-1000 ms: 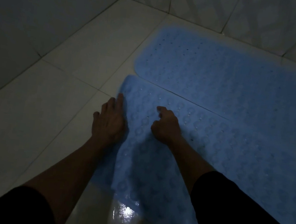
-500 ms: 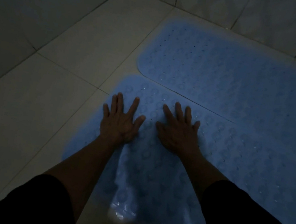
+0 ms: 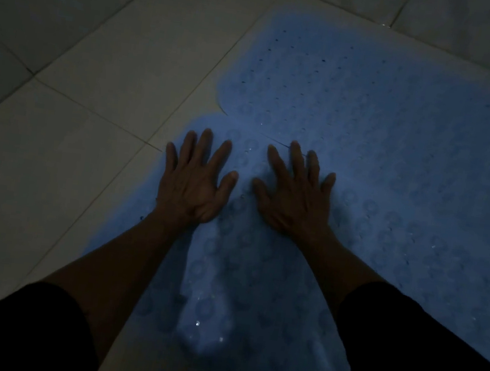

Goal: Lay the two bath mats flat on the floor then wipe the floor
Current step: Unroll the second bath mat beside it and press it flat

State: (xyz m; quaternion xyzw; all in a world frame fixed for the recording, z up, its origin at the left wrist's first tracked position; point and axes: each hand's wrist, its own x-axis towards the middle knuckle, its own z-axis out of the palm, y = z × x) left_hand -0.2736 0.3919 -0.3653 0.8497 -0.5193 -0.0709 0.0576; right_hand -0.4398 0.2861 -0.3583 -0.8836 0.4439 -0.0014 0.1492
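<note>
Bath mats lie on the pale tiled floor (image 3: 89, 77) in dim light, both blue and dotted with small holes and round suction-cup marks. One near mat (image 3: 256, 280) runs from the bottom of the view up toward the middle; the far mat (image 3: 373, 102) spreads beyond it toward the tiled wall (image 3: 446, 18) at the top right. Their edges meet along a thin line just past the fingertips, and I cannot tell whether they overlap there. Each has a rounded corner on the left, with a notch of bare tile between them.

Both hands rest palm-down on the near mat, close beside each other but apart. Left hand (image 3: 194, 185) is flat with fingers spread wide, near the mat's left edge. Right hand (image 3: 295, 198) is likewise flat and splayed, holding nothing. Dark sleeves (image 3: 421, 348) cover both upper forearms
</note>
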